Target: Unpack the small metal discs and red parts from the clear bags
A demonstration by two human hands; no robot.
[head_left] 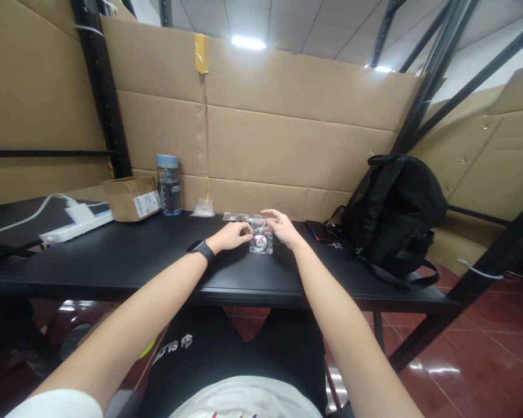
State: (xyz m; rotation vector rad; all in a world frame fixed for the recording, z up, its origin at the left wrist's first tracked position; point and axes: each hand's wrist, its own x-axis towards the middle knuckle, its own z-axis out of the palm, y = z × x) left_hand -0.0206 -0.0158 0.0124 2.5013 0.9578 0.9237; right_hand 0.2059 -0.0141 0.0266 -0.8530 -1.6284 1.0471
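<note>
A small clear plastic bag [268, 248] with a round, pale disc [260, 243] bearing a red mark is in front of me on the black table [165, 255]. My left hand [234, 235], with a dark watch on its wrist, is closed at the bag's left edge, thumb and forefinger together. At the upper right of the bag is my right hand [283, 227], its fingers stretched out and apart, touching or just over the plastic. Just behind my hands lie more clear packets [232, 216], partly hidden.
On the left stand a blue-lidded bottle [169, 186], an open cardboard box [131, 199] and a white power strip [77, 225]. Clear plastic bags [203, 208] lie by the cardboard wall [261, 139]. A black backpack [394, 215] and a dark phone-like item [317, 231] are on the right.
</note>
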